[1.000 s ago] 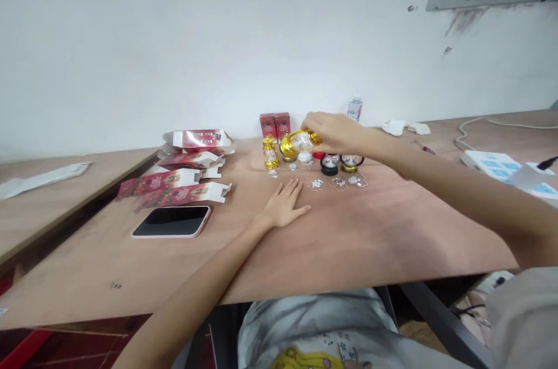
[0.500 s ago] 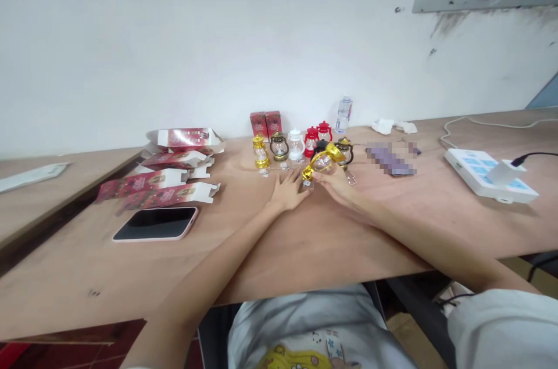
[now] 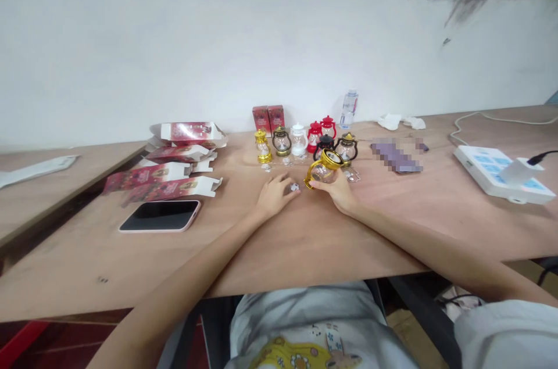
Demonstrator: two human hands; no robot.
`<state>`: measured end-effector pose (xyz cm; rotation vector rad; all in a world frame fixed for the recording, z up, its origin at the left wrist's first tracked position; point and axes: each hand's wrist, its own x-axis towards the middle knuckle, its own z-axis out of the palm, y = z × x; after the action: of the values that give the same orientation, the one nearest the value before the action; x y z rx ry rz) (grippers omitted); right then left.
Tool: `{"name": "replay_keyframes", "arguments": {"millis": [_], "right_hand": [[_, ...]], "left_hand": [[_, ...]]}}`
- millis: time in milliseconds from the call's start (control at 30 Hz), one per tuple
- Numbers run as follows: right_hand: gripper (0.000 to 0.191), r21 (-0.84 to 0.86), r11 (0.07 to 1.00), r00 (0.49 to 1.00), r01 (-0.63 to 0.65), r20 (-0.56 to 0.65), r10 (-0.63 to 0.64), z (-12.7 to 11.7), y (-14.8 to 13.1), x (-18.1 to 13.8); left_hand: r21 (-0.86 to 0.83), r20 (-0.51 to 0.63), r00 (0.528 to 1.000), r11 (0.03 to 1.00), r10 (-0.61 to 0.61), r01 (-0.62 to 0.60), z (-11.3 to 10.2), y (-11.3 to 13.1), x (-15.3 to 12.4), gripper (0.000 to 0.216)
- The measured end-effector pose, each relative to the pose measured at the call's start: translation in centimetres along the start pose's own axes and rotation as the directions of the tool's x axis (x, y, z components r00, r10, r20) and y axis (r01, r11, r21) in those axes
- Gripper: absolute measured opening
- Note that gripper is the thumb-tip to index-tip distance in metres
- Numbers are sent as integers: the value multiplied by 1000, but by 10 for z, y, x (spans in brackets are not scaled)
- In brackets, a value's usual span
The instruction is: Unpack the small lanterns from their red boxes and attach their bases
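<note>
My right hand (image 3: 337, 192) is closed round a small gold toy lantern (image 3: 323, 168), tilted just above the wooden table (image 3: 305, 241). My left hand (image 3: 274, 196) rests on the table beside it, its fingers curled and pinching a small white piece (image 3: 294, 187). Behind both hands stands a row of several little lanterns: gold (image 3: 261, 146), dark bronze (image 3: 281, 141), white (image 3: 299, 139), red (image 3: 315, 134), black and gold (image 3: 347, 148).
Flattened red cartons (image 3: 165, 177) and a black phone (image 3: 160, 215) lie to the left. Two upright red boxes (image 3: 268, 117) and a water bottle (image 3: 349, 107) stand by the wall. A white power strip (image 3: 497, 174) with a plug sits right, near crumpled tissue (image 3: 394, 121).
My right hand brought the gold lantern from above the far row down and toward me. My left hand went from flat and open to curled on a small white piece.
</note>
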<state>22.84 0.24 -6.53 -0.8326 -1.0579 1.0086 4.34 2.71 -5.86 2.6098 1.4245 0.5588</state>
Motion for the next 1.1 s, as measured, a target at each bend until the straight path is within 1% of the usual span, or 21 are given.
{"name": "replay_keyframes", "arguments": {"millis": [100,167,233,367,467,567,667,767,867,933,1000,1100], "right_hand": [[60,26,998,998,-58,35,58,5,2,-1],[59,62,994,995,-92,46,90,10,4,-1],[59,76,992,994,-103,46,100,14,6,1],[61,58,994,995,-91,36,89,23,8,5],[66,31,995,996,-90,26,89,32,10,8],[69,-17,998,997,-63,48,64,39,13,9],[67,-80,997,997,-18,70,24,41,15,9],[67,-114,993,997,6,74,2,40,15,7],[70,-113,994,997,6,75,3,39,14,5],[71,-115,993,998,13,56,-6,37,13,4],[70,-113,993,1000,28,2,-28,35,11,4],[68,-99,992,990,79,-108,-90,30,8,6]], "left_hand": [[44,-24,999,998,-41,42,-8,-9,-15,28],[74,-44,996,994,-76,79,-10,-12,-19,27],[60,-66,992,992,-109,113,-11,-14,-20,25],[-41,-110,972,978,-209,206,-11,-15,-16,17],[-96,-139,951,959,-276,265,-12,-16,-15,18],[-149,-221,918,941,-330,303,-14,-17,-13,21],[-129,-287,887,932,-363,339,-16,-19,-8,24],[-56,-261,892,928,-369,368,-16,-21,-2,22],[-39,-222,902,928,-369,370,-14,-23,0,23],[-60,-236,905,935,-353,349,-14,-25,-1,26],[-86,-271,899,939,-342,332,-16,-30,-1,29],[-142,-331,871,932,-363,334,-27,-40,-3,32]]}}
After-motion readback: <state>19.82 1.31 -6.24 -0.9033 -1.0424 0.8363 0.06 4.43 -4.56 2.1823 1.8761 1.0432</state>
